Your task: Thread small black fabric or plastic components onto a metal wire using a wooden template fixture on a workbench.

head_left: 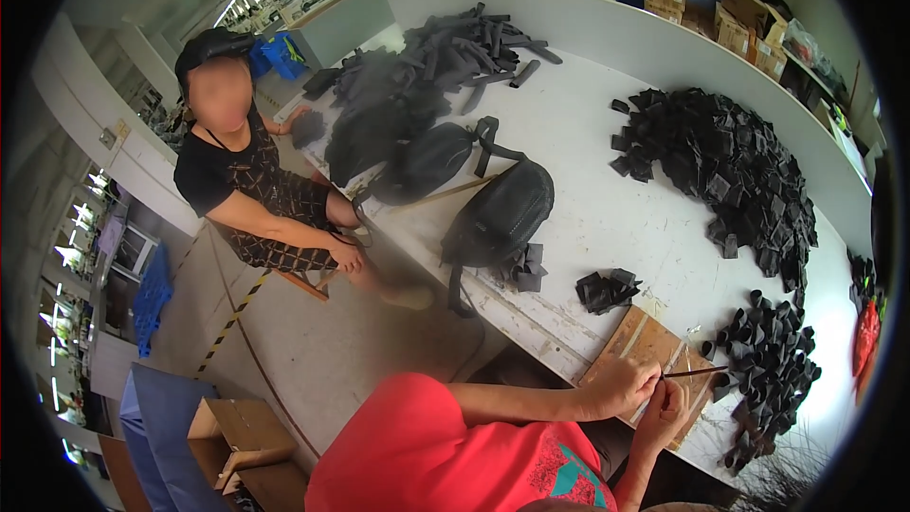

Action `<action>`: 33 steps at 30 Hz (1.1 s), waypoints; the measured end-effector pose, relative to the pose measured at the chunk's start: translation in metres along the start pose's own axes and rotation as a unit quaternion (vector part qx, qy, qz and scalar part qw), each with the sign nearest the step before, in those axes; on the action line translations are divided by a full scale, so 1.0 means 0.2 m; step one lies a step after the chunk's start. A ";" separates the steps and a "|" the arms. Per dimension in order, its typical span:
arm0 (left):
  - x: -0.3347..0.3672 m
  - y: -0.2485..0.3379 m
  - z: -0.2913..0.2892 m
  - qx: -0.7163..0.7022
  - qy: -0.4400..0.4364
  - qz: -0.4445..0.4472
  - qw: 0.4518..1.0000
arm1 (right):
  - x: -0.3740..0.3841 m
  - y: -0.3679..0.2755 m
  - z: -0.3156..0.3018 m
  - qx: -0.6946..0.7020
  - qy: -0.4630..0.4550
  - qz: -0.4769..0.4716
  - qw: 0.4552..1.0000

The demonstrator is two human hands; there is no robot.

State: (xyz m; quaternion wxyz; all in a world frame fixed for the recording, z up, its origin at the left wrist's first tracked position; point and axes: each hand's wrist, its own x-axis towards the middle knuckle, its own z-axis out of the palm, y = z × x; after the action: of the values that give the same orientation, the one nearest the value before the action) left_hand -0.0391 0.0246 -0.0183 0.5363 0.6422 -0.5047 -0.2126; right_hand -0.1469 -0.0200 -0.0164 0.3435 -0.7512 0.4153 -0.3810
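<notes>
Over the wooden board [637, 332] at the table's near edge, my two hands meet with fingertips pinched together. My left hand [618, 389] is closed; what its fingers hold is too small to make out. My right hand [662, 414], just beside it, is closed on a thin dark stick [700, 372] that points out to the right. Beyond the board lies a small cluster of flat black pieces [608, 291]. To the right of the board, a heap of curled black pieces [770, 346] spreads over the white tabletop [569, 166].
A large heap of black squares [730, 166] lies along the raised back panel [664, 52]. Black bags [504, 213] stand left of the board. Black strips [455, 47] are piled at the far left, where a co-worker [242, 161] sits. A cardboard box [242, 436] stands lower left.
</notes>
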 end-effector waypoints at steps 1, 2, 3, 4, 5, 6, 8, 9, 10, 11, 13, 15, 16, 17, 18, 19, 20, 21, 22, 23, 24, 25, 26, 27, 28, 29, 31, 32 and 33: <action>-0.01 -0.01 0.02 0.034 0.028 0.002 0.999 | 0.00 -0.01 0.01 -0.051 -0.004 -0.034 0.998; -0.01 -0.02 0.04 0.067 0.054 0.005 0.996 | 0.00 -0.01 0.02 -0.104 -0.006 -0.066 0.992; 0.00 -0.04 0.05 0.045 0.113 0.047 0.991 | -0.01 0.00 0.03 -0.128 -0.016 -0.086 0.988; 0.00 -0.06 0.06 0.044 0.114 0.049 0.991 | -0.01 0.02 0.05 -0.129 -0.015 -0.087 0.988; 0.01 -0.05 0.05 -0.035 0.103 -0.001 0.994 | -0.03 0.06 0.07 -0.173 0.003 -0.103 0.980; 0.02 -0.04 0.04 -0.114 0.091 -0.050 0.988 | -0.03 0.07 0.07 -0.216 0.021 -0.118 0.969; 0.04 -0.06 0.02 -0.304 0.007 -0.181 0.935 | -0.03 0.07 0.07 -0.220 0.029 -0.109 0.969; 0.06 -0.03 -0.01 -0.384 -0.038 -0.236 0.892 | -0.02 0.07 0.06 -0.171 0.037 -0.087 0.981; 0.06 -0.02 -0.04 -0.458 -0.083 -0.288 0.837 | -0.02 0.08 0.05 -0.121 0.043 -0.066 0.990; 0.06 -0.03 -0.06 -0.504 -0.133 -0.308 0.796 | -0.01 0.11 0.05 -0.076 0.050 -0.080 0.993; 0.04 -0.02 -0.04 -0.454 -0.122 -0.283 0.836 | -0.03 0.13 0.00 0.117 0.000 0.073 0.990; 0.03 -0.01 -0.04 -0.307 -0.117 -0.228 0.917 | -0.03 0.08 -0.04 0.415 -0.053 0.247 0.874; 0.02 0.01 -0.03 -0.307 -0.118 -0.229 0.916 | -0.04 0.09 -0.05 0.415 -0.052 0.249 0.874; 0.03 0.04 -0.04 -0.229 -0.093 -0.180 0.952 | -0.04 0.10 -0.05 0.546 -0.086 0.269 0.789; 0.04 0.07 -0.04 -0.151 -0.069 -0.129 0.978 | -0.05 0.09 -0.06 0.662 -0.114 0.281 0.685; 0.04 0.09 -0.04 -0.134 -0.066 -0.110 0.983 | -0.05 0.09 -0.07 0.703 -0.125 0.273 0.644; 0.04 0.10 -0.03 -0.140 -0.087 -0.110 0.980 | -0.04 0.07 -0.07 0.703 -0.103 0.273 0.649; 0.03 0.09 0.00 -0.105 -0.047 -0.107 0.988 | -0.04 0.05 -0.08 0.673 -0.104 0.295 0.670; 0.02 0.08 0.03 -0.072 -0.011 -0.102 0.992 | -0.03 0.04 -0.09 0.643 -0.099 0.320 0.689; 0.01 0.03 0.05 -0.141 -0.007 -0.104 0.984 | -0.01 0.00 -0.08 0.561 -0.098 0.321 0.757; 0.01 -0.01 0.05 -0.212 -0.005 -0.109 0.971 | 0.00 -0.03 -0.08 0.469 -0.094 0.327 0.815; 0.00 -0.05 0.03 -0.393 -0.062 -0.223 0.890 | 0.00 -0.01 -0.10 0.459 -0.115 0.321 0.820; 0.02 -0.07 -0.03 -0.542 -0.113 -0.337 0.762 | 0.00 0.02 -0.10 0.451 -0.137 0.315 0.824; 0.02 -0.02 -0.06 -0.596 -0.148 -0.373 0.695 | -0.01 0.04 -0.08 0.494 -0.139 0.315 0.799; 0.02 0.03 -0.09 -0.643 -0.177 -0.411 0.622 | -0.01 0.05 -0.09 0.536 -0.140 0.309 0.773; 0.04 0.05 -0.10 -0.682 -0.220 -0.378 0.586 | 0.00 0.02 -0.12 0.542 -0.153 0.294 0.772; 0.08 0.10 -0.11 -0.707 -0.264 -0.338 0.562 | 0.05 -0.05 -0.18 0.497 -0.155 0.269 0.810; 0.12 0.14 -0.12 -0.670 -0.245 -0.321 0.622 | 0.10 -0.09 -0.21 0.496 -0.141 0.273 0.812; 0.17 0.14 -0.10 -0.654 -0.229 -0.290 0.660 | 0.16 -0.14 -0.25 0.426 -0.139 0.239 0.861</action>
State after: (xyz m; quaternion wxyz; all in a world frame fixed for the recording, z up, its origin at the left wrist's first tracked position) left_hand -0.0205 0.0076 0.0235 0.5966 0.1713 -0.1306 -0.7731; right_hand -0.1679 -0.0473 0.0406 0.7652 -0.4540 0.3271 -0.3183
